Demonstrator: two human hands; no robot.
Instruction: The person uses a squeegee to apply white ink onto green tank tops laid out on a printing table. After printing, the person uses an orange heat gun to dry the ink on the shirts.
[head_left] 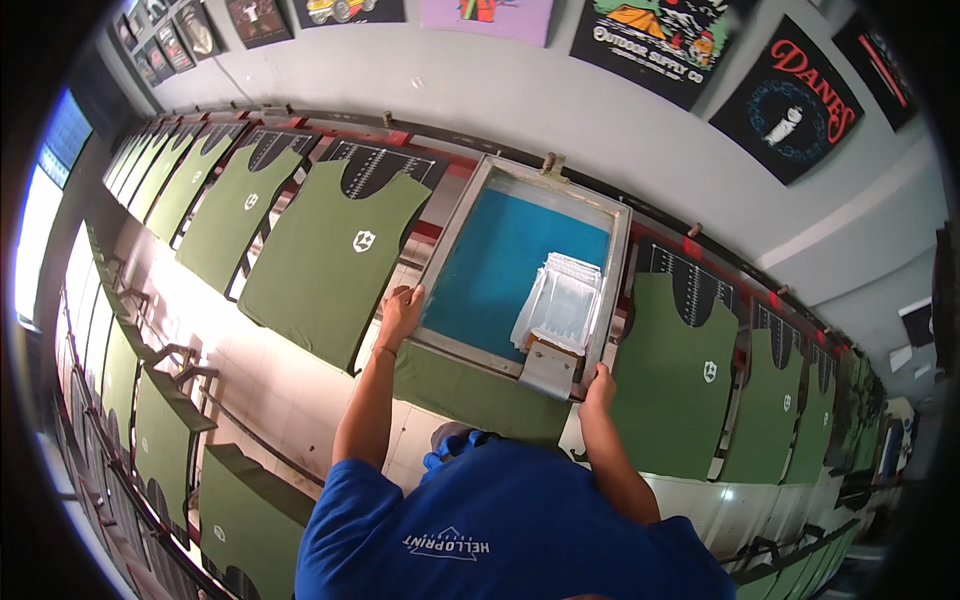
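A metal screen-printing frame (455,235) with a blue mesh lies flat over a green shirt (470,388) on the long table. My left hand (400,310) grips the frame's near left corner. My right hand (600,385) holds its near right corner. Inside the frame, a squeegee (553,352) rests at the near right side, below a patch of white ink (562,295) on the mesh. Only the near hem of the green shirt shows under the frame.
Green shirts with a small white emblem lie in a row on platens to the left (330,255) and to the right (675,375). A second row of green shirts (165,430) runs along the lower left. Printed shirts (795,100) hang on the wall.
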